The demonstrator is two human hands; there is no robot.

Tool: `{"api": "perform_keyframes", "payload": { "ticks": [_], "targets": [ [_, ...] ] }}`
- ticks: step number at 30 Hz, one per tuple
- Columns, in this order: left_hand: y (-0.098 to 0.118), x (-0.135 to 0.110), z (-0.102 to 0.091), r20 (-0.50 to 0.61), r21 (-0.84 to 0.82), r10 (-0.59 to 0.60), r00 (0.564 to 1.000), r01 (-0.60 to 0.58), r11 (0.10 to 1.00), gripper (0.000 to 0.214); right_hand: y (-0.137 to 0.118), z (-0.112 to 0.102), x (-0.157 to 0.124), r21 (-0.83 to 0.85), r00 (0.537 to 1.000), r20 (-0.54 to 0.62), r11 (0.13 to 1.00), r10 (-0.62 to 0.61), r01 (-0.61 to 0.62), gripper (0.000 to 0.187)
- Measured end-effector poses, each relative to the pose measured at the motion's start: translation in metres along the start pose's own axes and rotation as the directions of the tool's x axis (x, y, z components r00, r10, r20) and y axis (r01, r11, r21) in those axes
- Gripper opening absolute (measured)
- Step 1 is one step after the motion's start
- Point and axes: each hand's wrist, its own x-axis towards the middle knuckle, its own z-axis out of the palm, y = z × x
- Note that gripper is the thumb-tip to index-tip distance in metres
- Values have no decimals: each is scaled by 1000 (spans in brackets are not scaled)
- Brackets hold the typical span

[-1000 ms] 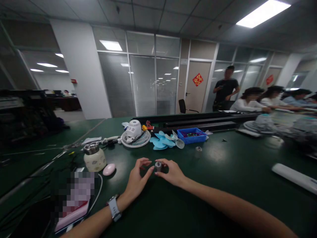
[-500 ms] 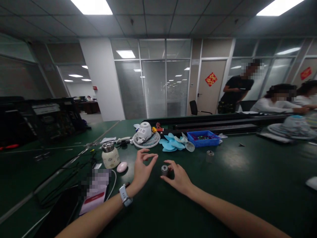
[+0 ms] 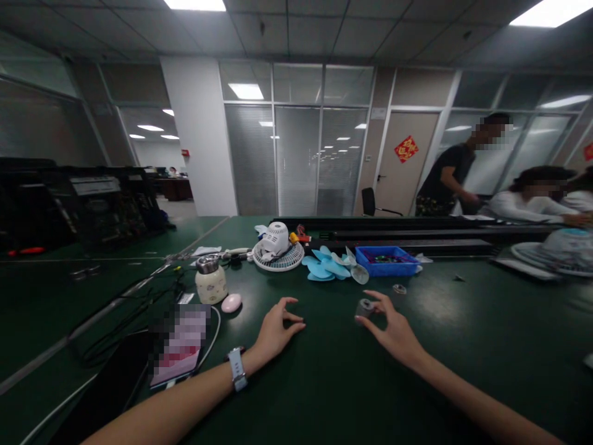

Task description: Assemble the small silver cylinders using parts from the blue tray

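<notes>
A dark green counter (image 3: 463,346) fills the lower half of the frame. At its centre back a white fan grille (image 3: 278,256) is seen, with blue fan blades (image 3: 324,269) and a blue tray (image 3: 386,262) to its right. A cream jar (image 3: 210,284) is set left of centre. The left hand (image 3: 275,330) is rested on the counter at lower centre, fingers apart, nothing held. Right of it, the fingers of the right hand (image 3: 393,330) are clamped on a small metal cylinder (image 3: 364,307). A small ring (image 3: 399,288) is seen just beyond.
</notes>
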Motion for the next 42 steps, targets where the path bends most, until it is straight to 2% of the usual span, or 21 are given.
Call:
{"api": "perform_keyframes", "payload": {
  "ticks": [3,5,7,11,13,15,18,19,20,21,23,24,26,29,31,32,34,36,39,41,42],
  "targets": [
    [1,0,-1,4,-1,-13,1000,13,1000,50,42,-45,-3,-118,971,-226,987,76,-105,65],
    [4,0,-2,18,-20,-30,999,31,999,47,64,-64,-1,-185,942,-320,968,102,-167,68],
    [9,0,-4,29,-33,-61,998,62,998,40,81,-73,2,-218,934,-339,957,108,-190,70],
    [16,1,-5,27,-10,-126,992,126,992,36,105,-70,6,-190,947,-286,960,147,-207,67],
    [16,2,-5,19,8,-129,991,129,992,37,109,-68,4,-176,955,-253,963,156,-204,65],
    [12,2,-4,4,16,-123,992,123,992,39,101,-67,0,-239,950,-289,952,117,-190,66],
    [6,3,-3,-38,-1,-139,990,139,990,45,60,-64,-10,-442,910,-406,889,-82,-117,70],
    [4,4,-2,-59,-10,-152,987,152,988,47,40,-60,-14,-494,903,-397,868,-165,-58,66],
    [2,4,-2,-84,-20,-164,983,163,986,47,18,-53,-17,-513,916,-330,858,-228,29,59],
    [0,5,-2,-114,-32,-173,978,170,985,47,-3,-43,-18,-498,937,-228,858,-267,123,48],
    [-3,7,-1,-185,-58,-173,967,165,985,44,-40,-14,-14,-372,953,73,879,-293,298,33],
    [-4,7,-1,-216,-67,-166,962,155,986,43,-54,4,-10,-296,946,183,902,-269,314,32],
    [-8,8,0,-255,-77,-146,956,130,988,41,-70,41,3,-205,926,313,937,-212,284,35],
    [-13,10,2,-266,-86,-123,956,103,991,41,-75,87,23,-188,931,342,962,-126,199,34],
    [-17,11,3,-259,-88,-111,959,91,992,42,-71,99,31,-178,940,326,970,-102,167,27],
    [-19,12,4,-254,-80,-105,961,87,993,44,-67,97,34,-163,942,317,972,-109,168,23],
    [-22,14,4,-245,-57,-97,965,85,995,47,-56,75,36,-122,942,302,974,-145,189,20],
    [-24,17,4,-236,-33,-117,965,113,993,51,-40,34,34,-98,954,249,975,-169,198,19],
    [-24,20,2,-215,-11,-152,965,154,988,54,-6,-42,27,-169,995,21,981,-98,100,20],
    [-23,21,2,-209,0,-143,967,146,989,54,19,-83,23,-266,986,-168,964,-19,-27,21],
    [-23,21,1,-207,4,-139,968,143,990,54,30,-98,22,-307,975,-221,948,14,-84,21]
  ]
}}
